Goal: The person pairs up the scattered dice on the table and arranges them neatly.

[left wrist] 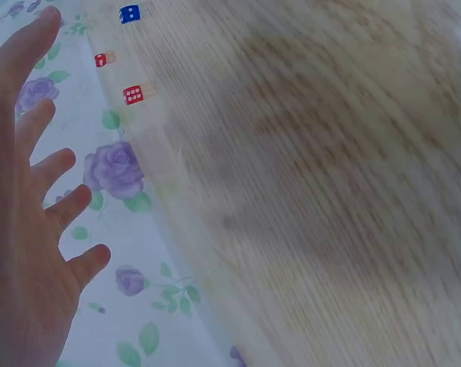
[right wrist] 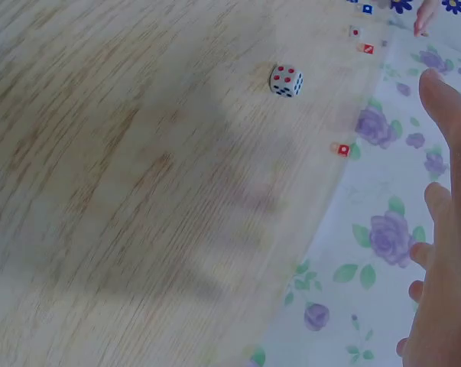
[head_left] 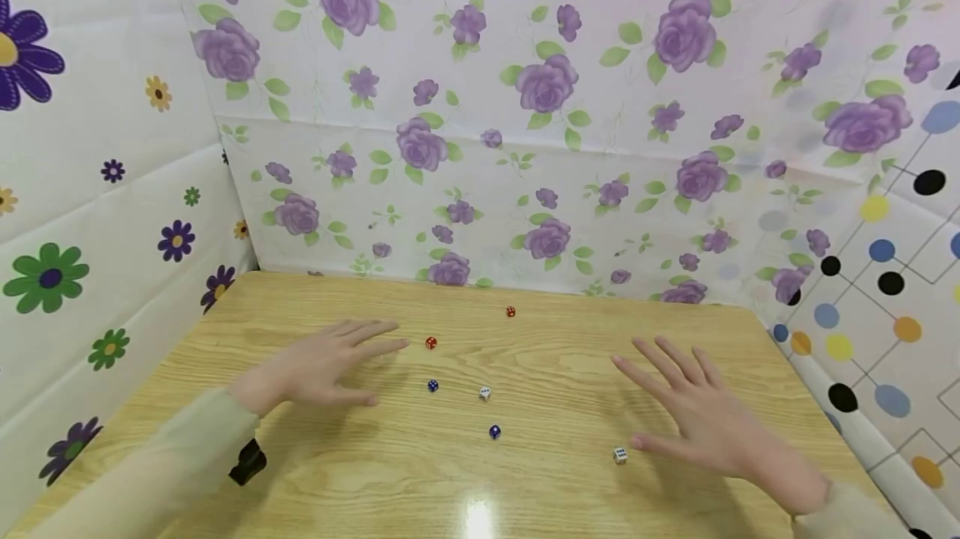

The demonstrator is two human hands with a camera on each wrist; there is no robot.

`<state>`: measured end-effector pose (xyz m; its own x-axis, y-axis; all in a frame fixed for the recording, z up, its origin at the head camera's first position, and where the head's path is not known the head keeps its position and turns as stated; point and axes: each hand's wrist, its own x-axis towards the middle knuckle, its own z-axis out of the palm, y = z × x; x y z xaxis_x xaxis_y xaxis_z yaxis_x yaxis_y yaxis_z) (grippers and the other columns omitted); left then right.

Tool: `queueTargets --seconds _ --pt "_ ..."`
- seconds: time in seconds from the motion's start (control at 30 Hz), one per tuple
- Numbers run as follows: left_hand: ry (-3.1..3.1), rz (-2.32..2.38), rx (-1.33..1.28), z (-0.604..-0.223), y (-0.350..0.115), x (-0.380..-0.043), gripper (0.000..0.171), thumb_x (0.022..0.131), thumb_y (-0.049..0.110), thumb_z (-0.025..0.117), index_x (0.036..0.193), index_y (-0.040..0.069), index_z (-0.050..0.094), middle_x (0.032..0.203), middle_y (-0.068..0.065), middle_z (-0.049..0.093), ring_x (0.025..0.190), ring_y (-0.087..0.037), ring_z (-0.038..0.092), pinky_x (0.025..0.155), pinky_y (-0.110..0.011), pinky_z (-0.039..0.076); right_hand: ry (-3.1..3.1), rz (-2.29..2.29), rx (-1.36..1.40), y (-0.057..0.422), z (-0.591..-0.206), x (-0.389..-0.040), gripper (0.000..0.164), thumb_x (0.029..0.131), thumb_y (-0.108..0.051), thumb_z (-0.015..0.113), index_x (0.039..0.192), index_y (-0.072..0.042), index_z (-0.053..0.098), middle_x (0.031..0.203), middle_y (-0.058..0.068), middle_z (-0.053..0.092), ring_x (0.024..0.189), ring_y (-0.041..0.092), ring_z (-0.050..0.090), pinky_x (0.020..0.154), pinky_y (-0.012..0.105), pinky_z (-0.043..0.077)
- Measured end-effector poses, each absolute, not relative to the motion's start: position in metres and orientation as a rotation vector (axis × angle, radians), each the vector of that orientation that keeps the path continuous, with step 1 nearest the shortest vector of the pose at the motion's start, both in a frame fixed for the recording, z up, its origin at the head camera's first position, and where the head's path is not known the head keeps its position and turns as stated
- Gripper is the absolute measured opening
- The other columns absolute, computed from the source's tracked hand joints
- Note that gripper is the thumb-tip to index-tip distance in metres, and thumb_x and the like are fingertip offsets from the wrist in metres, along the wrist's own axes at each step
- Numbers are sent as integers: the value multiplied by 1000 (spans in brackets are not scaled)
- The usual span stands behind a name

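Observation:
Several small dice lie scattered on the wooden table. My left hand (head_left: 318, 364) hovers over the table's left side, fingers spread and holding nothing. Right of its fingertips are a red die (head_left: 431, 343) and a blue die (head_left: 432, 386). My right hand (head_left: 701, 414) is over the right side with its fingers apart and nothing in it. Just beyond its thumb tip sits a white die (head_left: 619, 456), larger in the right wrist view. Between the hands are another white die (head_left: 485, 393) and a second blue die (head_left: 495, 431). Farther back lies another red die (head_left: 511, 311).
The wooden table (head_left: 360, 481) reaches back to a cloth wall (head_left: 480, 181) printed with purple roses. A flower-patterned cloth (head_left: 75, 214) stands on the left, and one with coloured dots (head_left: 870, 331) on the right. A black strap piece (head_left: 247, 462) hangs below the left sleeve.

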<state>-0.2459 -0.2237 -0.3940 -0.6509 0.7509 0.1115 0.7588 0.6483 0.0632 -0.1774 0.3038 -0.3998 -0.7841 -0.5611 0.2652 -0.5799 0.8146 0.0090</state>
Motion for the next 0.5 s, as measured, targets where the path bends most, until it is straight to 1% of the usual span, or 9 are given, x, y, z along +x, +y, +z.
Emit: queueTargets --seconds 0.13,0.2,0.27,0.37,0.43,0.5 --pt "-2794 -159 -1275 -400 -219 -250 75 91 53 63 154 23 35 157 -12 39 140 -38 43 108 -60 39 -2743 129 887 297 -402 -179 90 84 -55 70 157 -29 25 168 3 11 156 30 5 118 66 8" --pt "-2818 -176 -1269 -403 -217 -251 75 91 53 63 154 24 34 155 -12 41 139 -38 44 106 -60 40 -2739 135 898 294 -402 -179 90 84 -56 70 157 -29 25 168 3 10 156 31 5 118 66 7" --pt "-2853 -209 -1254 -405 -215 -253 75 92 53 62 155 27 31 155 -11 41 140 -37 44 107 -60 40 -2734 144 913 290 -403 -179 91 84 -56 70 157 -28 24 168 4 10 156 32 5 117 67 7" --pt "-2881 -255 -1248 -410 -211 -257 77 91 52 63 156 29 29 154 -11 42 140 -36 44 108 -59 39 -2730 174 935 284 -401 -177 92 83 -55 71 157 -28 24 168 4 11 155 33 5 116 68 7" --pt "-2869 -265 -1262 -414 -208 -260 76 91 50 64 155 27 30 153 -10 44 137 -35 46 107 -56 42 -2730 190 948 280 -400 -176 92 83 -54 72 158 -27 24 168 4 11 155 33 5 117 67 6" --pt "-2840 -270 -1288 -417 -205 -262 75 90 47 66 154 23 34 149 -10 46 134 -32 50 105 -52 45 -2723 201 962 276 -400 -176 92 83 -53 72 158 -27 24 168 5 11 155 34 6 117 68 8"
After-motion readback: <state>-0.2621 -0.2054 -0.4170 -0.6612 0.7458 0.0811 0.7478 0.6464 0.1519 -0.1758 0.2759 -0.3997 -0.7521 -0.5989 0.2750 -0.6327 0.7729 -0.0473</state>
